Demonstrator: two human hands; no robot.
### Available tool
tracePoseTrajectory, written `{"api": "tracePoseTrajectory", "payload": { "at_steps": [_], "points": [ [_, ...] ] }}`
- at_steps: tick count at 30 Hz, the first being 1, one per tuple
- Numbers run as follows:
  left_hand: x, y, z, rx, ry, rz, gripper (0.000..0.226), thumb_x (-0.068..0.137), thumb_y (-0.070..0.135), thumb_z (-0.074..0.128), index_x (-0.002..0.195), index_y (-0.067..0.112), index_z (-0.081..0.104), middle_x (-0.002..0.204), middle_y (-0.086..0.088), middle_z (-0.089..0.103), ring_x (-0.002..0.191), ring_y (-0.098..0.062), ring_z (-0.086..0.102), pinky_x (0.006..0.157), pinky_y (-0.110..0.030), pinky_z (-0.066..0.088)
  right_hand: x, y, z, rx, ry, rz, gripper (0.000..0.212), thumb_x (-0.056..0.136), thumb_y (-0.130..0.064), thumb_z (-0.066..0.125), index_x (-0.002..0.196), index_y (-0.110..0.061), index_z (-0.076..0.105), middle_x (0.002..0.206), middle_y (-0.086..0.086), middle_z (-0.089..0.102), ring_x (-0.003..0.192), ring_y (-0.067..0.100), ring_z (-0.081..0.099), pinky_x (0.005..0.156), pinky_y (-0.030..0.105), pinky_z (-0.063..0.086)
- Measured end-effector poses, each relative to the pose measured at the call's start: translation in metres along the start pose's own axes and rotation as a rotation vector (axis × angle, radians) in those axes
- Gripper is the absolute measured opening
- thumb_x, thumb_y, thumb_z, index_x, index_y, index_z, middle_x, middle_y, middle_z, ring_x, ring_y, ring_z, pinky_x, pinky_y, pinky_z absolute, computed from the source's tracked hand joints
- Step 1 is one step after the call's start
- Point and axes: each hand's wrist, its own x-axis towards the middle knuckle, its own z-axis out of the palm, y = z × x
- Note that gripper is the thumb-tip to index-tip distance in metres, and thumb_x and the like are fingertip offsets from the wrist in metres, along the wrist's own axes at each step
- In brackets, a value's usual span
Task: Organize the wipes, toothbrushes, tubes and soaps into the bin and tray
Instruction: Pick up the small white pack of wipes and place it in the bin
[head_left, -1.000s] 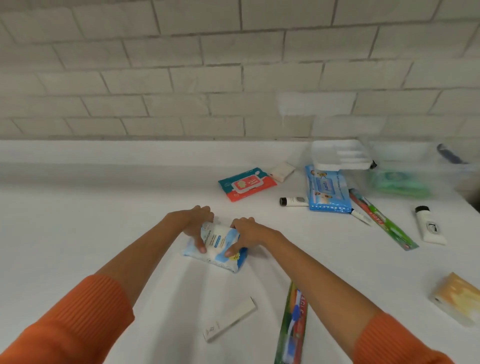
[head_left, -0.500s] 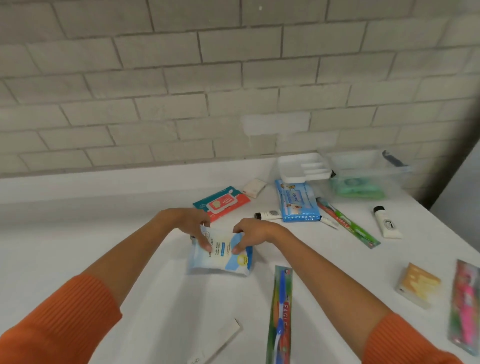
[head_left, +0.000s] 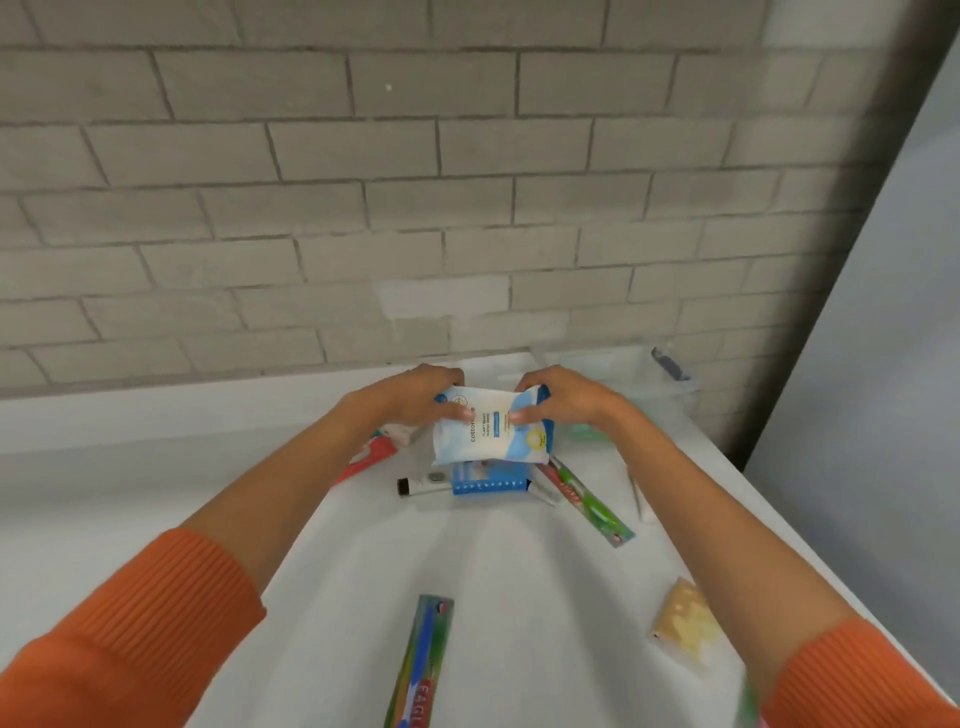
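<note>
Both hands hold a white and light-blue wipes pack (head_left: 491, 426) above the table, my left hand (head_left: 415, 397) on its left edge and my right hand (head_left: 563, 397) on its right edge. Behind the pack lies a blue wipes pack (head_left: 485, 480), mostly hidden. A red wipes pack (head_left: 371, 457) peeks out under my left forearm. The clear bin (head_left: 641, 374) with a green pack (head_left: 587, 434) in it stands at the back right. A white tube with a black cap (head_left: 421, 484), a green toothbrush pack (head_left: 587, 499), a blue toothbrush pack (head_left: 418, 670) and a yellow soap (head_left: 683, 623) lie on the table (head_left: 156, 499).
A grey brick wall (head_left: 363, 182) rises right behind the table. The table's right edge runs diagonally beside my right arm. Another white tube (head_left: 641, 499) lies partly hidden by my right forearm. The white tray is out of sight behind the hands.
Both hands lifted the white and blue wipes pack off the table and carried it away from me toward the back right. The view tilted upward, showing more wall.
</note>
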Motion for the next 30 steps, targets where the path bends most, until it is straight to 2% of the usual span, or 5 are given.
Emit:
{"api": "tracePoseTrajectory", "payload": {
  "at_steps": [6, 13, 17, 23, 30],
  "points": [
    [0.053, 0.060, -0.007, 0.042, 0.153, 0.053, 0.029, 0.091, 0.039, 0.053, 0.097, 0.011, 0.047, 0.094, -0.004, 0.048, 0.085, -0.020, 0.048, 0.071, -0.033, 0.040, -0.003, 0.036, -0.073, -0.031, 0.122, -0.028, 0.034, 0.078, -0.023, 0.074, 0.106, -0.007, 0.062, 0.095, 0.010, 0.062, 0.082, 0.019, 0.057, 0.059, 0.018, 0.042],
    [0.116, 0.104, 0.003, 0.016, 0.371, 0.023, 0.034, 0.093, 0.039, 0.050, 0.109, 0.009, 0.047, 0.105, -0.006, 0.052, 0.087, -0.019, 0.046, 0.070, -0.033, 0.037, 0.016, 0.086, -0.133, 0.047, 0.226, -0.045, 0.024, 0.079, -0.018, 0.072, 0.099, -0.006, 0.064, 0.099, 0.011, 0.068, 0.083, 0.019, 0.061, 0.060, 0.016, 0.046],
    [0.147, 0.110, 0.016, -0.050, 0.436, 0.021, 0.033, 0.092, 0.035, 0.052, 0.110, 0.007, 0.049, 0.113, -0.011, 0.055, 0.105, -0.024, 0.049, 0.079, -0.035, 0.040, 0.039, 0.116, -0.148, 0.102, 0.246, -0.049, 0.021, 0.078, -0.016, 0.073, 0.096, -0.008, 0.065, 0.101, 0.015, 0.070, 0.081, 0.020, 0.064, 0.056, 0.014, 0.048],
    [0.188, 0.109, 0.033, 0.119, 0.348, -0.014, 0.039, 0.093, 0.034, 0.050, 0.118, 0.003, 0.051, 0.118, -0.014, 0.053, 0.115, -0.026, 0.044, 0.090, -0.035, 0.039, 0.076, 0.155, -0.150, 0.002, 0.202, -0.039, 0.028, 0.074, -0.015, 0.077, 0.097, -0.002, 0.068, 0.093, 0.011, 0.068, 0.080, 0.017, 0.060, 0.048, 0.001, 0.040],
    [0.237, 0.098, 0.062, 0.449, 0.119, -0.081, 0.046, 0.091, 0.038, 0.051, 0.122, 0.005, 0.055, 0.129, -0.011, 0.049, 0.123, -0.027, 0.040, 0.102, -0.036, 0.033, 0.121, 0.191, -0.132, -0.193, -0.022, 0.072, 0.038, 0.077, -0.021, 0.075, 0.109, -0.004, 0.064, 0.112, 0.016, 0.063, 0.086, 0.018, 0.052, 0.055, 0.013, 0.035]
  ]
}}
